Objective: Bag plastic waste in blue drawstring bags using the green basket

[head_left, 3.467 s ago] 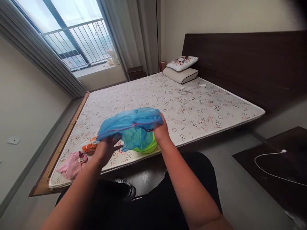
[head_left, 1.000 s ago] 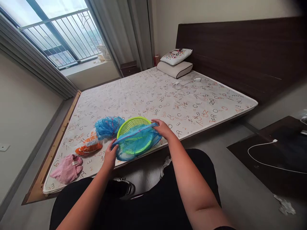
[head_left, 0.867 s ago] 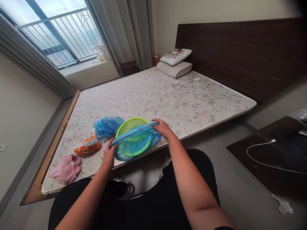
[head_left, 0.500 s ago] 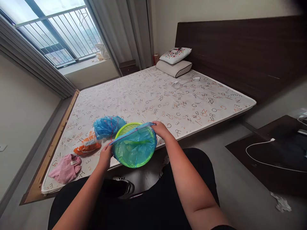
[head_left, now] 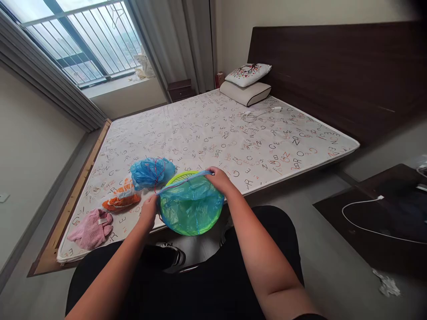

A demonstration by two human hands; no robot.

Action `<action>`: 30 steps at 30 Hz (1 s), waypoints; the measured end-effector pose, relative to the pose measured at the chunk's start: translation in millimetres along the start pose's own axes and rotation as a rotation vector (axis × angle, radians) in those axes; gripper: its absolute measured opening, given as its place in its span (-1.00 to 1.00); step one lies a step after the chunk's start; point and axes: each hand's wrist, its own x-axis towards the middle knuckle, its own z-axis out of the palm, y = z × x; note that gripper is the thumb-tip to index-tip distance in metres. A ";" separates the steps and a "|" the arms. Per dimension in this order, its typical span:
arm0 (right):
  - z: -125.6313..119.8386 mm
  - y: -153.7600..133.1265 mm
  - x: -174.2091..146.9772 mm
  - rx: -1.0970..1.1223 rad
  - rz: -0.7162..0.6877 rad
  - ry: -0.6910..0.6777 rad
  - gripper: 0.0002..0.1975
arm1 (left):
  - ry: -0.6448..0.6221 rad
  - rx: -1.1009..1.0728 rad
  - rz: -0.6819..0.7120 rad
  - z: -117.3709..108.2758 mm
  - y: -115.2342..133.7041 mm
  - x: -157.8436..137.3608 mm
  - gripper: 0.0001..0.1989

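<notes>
A thin blue plastic bag (head_left: 191, 209) with a drawstring edge is stretched between my two hands. My left hand (head_left: 148, 210) is closed on the bag's left edge, and my right hand (head_left: 218, 178) pinches its upper right edge. Behind and partly inside the bag is a round lime-green plastic basket (head_left: 180, 178) with a slatted wall; its far rim shows above the bag's edge, and what supports it is hidden. Just beyond my left hand, a crumpled blue plastic bundle (head_left: 150, 172) with red string lies on the mattress.
On the mattress (head_left: 187, 129) lie an orange-and-white packet (head_left: 122, 200), a pink cloth (head_left: 91, 229), a cable (head_left: 255, 115) and stacked pillows (head_left: 247, 84). A dark low table (head_left: 353, 218) with a white cord stands at right. Crumpled tissue (head_left: 387, 283) lies on the floor.
The bag now covers more of the basket, and less of the green rim shows. My right hand has shifted slightly left. The bag bulges further right and hangs looser.
</notes>
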 end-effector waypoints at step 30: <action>23.5 20.7 18.6 0.247 0.140 -0.102 -0.79 | -0.223 -0.227 -0.273 7.3 -10.7 12.8 -0.50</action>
